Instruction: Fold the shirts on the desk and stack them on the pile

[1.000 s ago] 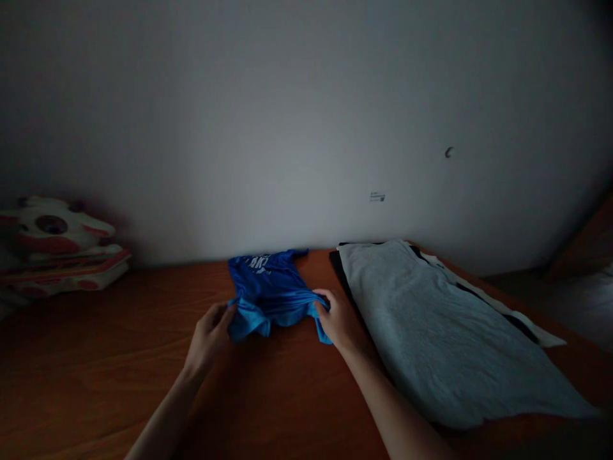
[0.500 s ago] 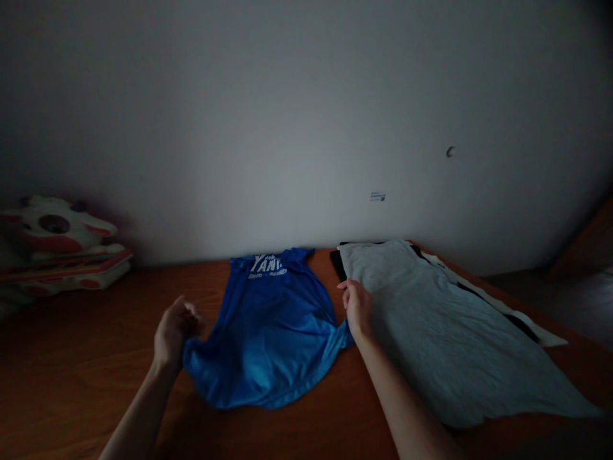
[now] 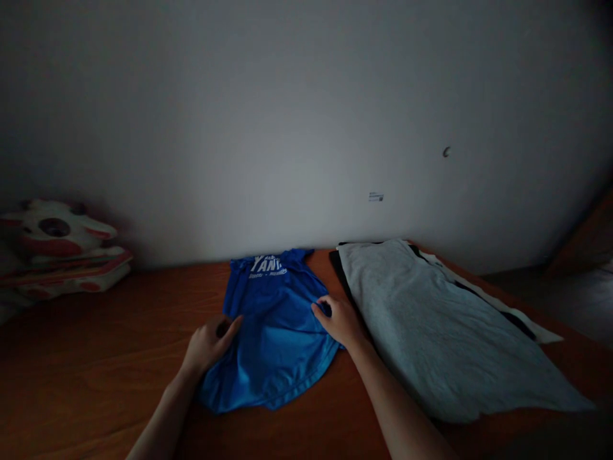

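Note:
A small blue shirt (image 3: 272,332) with white lettering near its far end lies spread on the orange-brown wooden surface (image 3: 96,358). My left hand (image 3: 208,345) rests on the shirt's left edge with fingers curled, pinching the fabric. At the right edge, about halfway up, my right hand (image 3: 338,319) also grips the cloth with bent fingers. Both forearms reach in from the bottom of the view.
A pale grey garment (image 3: 431,326) lies flat to the right on top of darker and white clothes. A white and red soft toy (image 3: 52,249) sits at the far left against the plain wall (image 3: 306,128). The room is dim.
The shirt went from bunched up to spread out flat. Both hands then moved inward from its outer edges and now grip its sides nearer the middle.

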{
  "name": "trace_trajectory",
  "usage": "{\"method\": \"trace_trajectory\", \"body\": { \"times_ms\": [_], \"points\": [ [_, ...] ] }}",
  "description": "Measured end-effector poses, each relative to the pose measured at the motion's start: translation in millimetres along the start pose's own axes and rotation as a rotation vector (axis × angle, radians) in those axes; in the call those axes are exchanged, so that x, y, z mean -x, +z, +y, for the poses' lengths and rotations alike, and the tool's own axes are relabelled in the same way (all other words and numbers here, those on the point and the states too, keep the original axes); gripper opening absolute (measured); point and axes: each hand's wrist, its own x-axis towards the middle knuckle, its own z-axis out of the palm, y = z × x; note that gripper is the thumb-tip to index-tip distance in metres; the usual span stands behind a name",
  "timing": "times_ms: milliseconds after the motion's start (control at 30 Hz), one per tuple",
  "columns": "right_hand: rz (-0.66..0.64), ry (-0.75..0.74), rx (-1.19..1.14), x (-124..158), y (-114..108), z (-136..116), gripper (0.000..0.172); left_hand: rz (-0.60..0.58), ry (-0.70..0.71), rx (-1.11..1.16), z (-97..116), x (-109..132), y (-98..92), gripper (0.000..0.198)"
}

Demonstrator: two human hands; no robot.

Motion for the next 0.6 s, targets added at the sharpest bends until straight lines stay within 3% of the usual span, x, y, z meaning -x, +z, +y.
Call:
{"method": "trace_trajectory", "body": {
  "times_ms": [133, 233, 333, 467, 600],
  "points": [
    [0.105, -0.045, 0.005, 9, -7, -4, 0.022, 0.102, -0.055, 0.287, -13, 6, -10.4, 0.064],
    [0.077, -0.114, 0.083, 24, -16, -11, 0.026, 0.063, 0.019, 0.355, -19, 24, -21.2, 0.058],
    [-0.002, -0.120, 0.132, 43, -26, -18, 0.026, -0.037, 0.159, 0.286, -22, 51, -27.0, 0.043],
    [-0.082, -0.048, 0.143, 63, -42, -25, 0.019, 0.013, 0.379, 0.122, -34, 85, -24.1, 0.047],
    [-0.139, 0.001, 0.175, 78, -55, -30, 0.039, 0.039, 0.442, 0.004, -53, 94, -20.3, 0.047]
  ]
}}
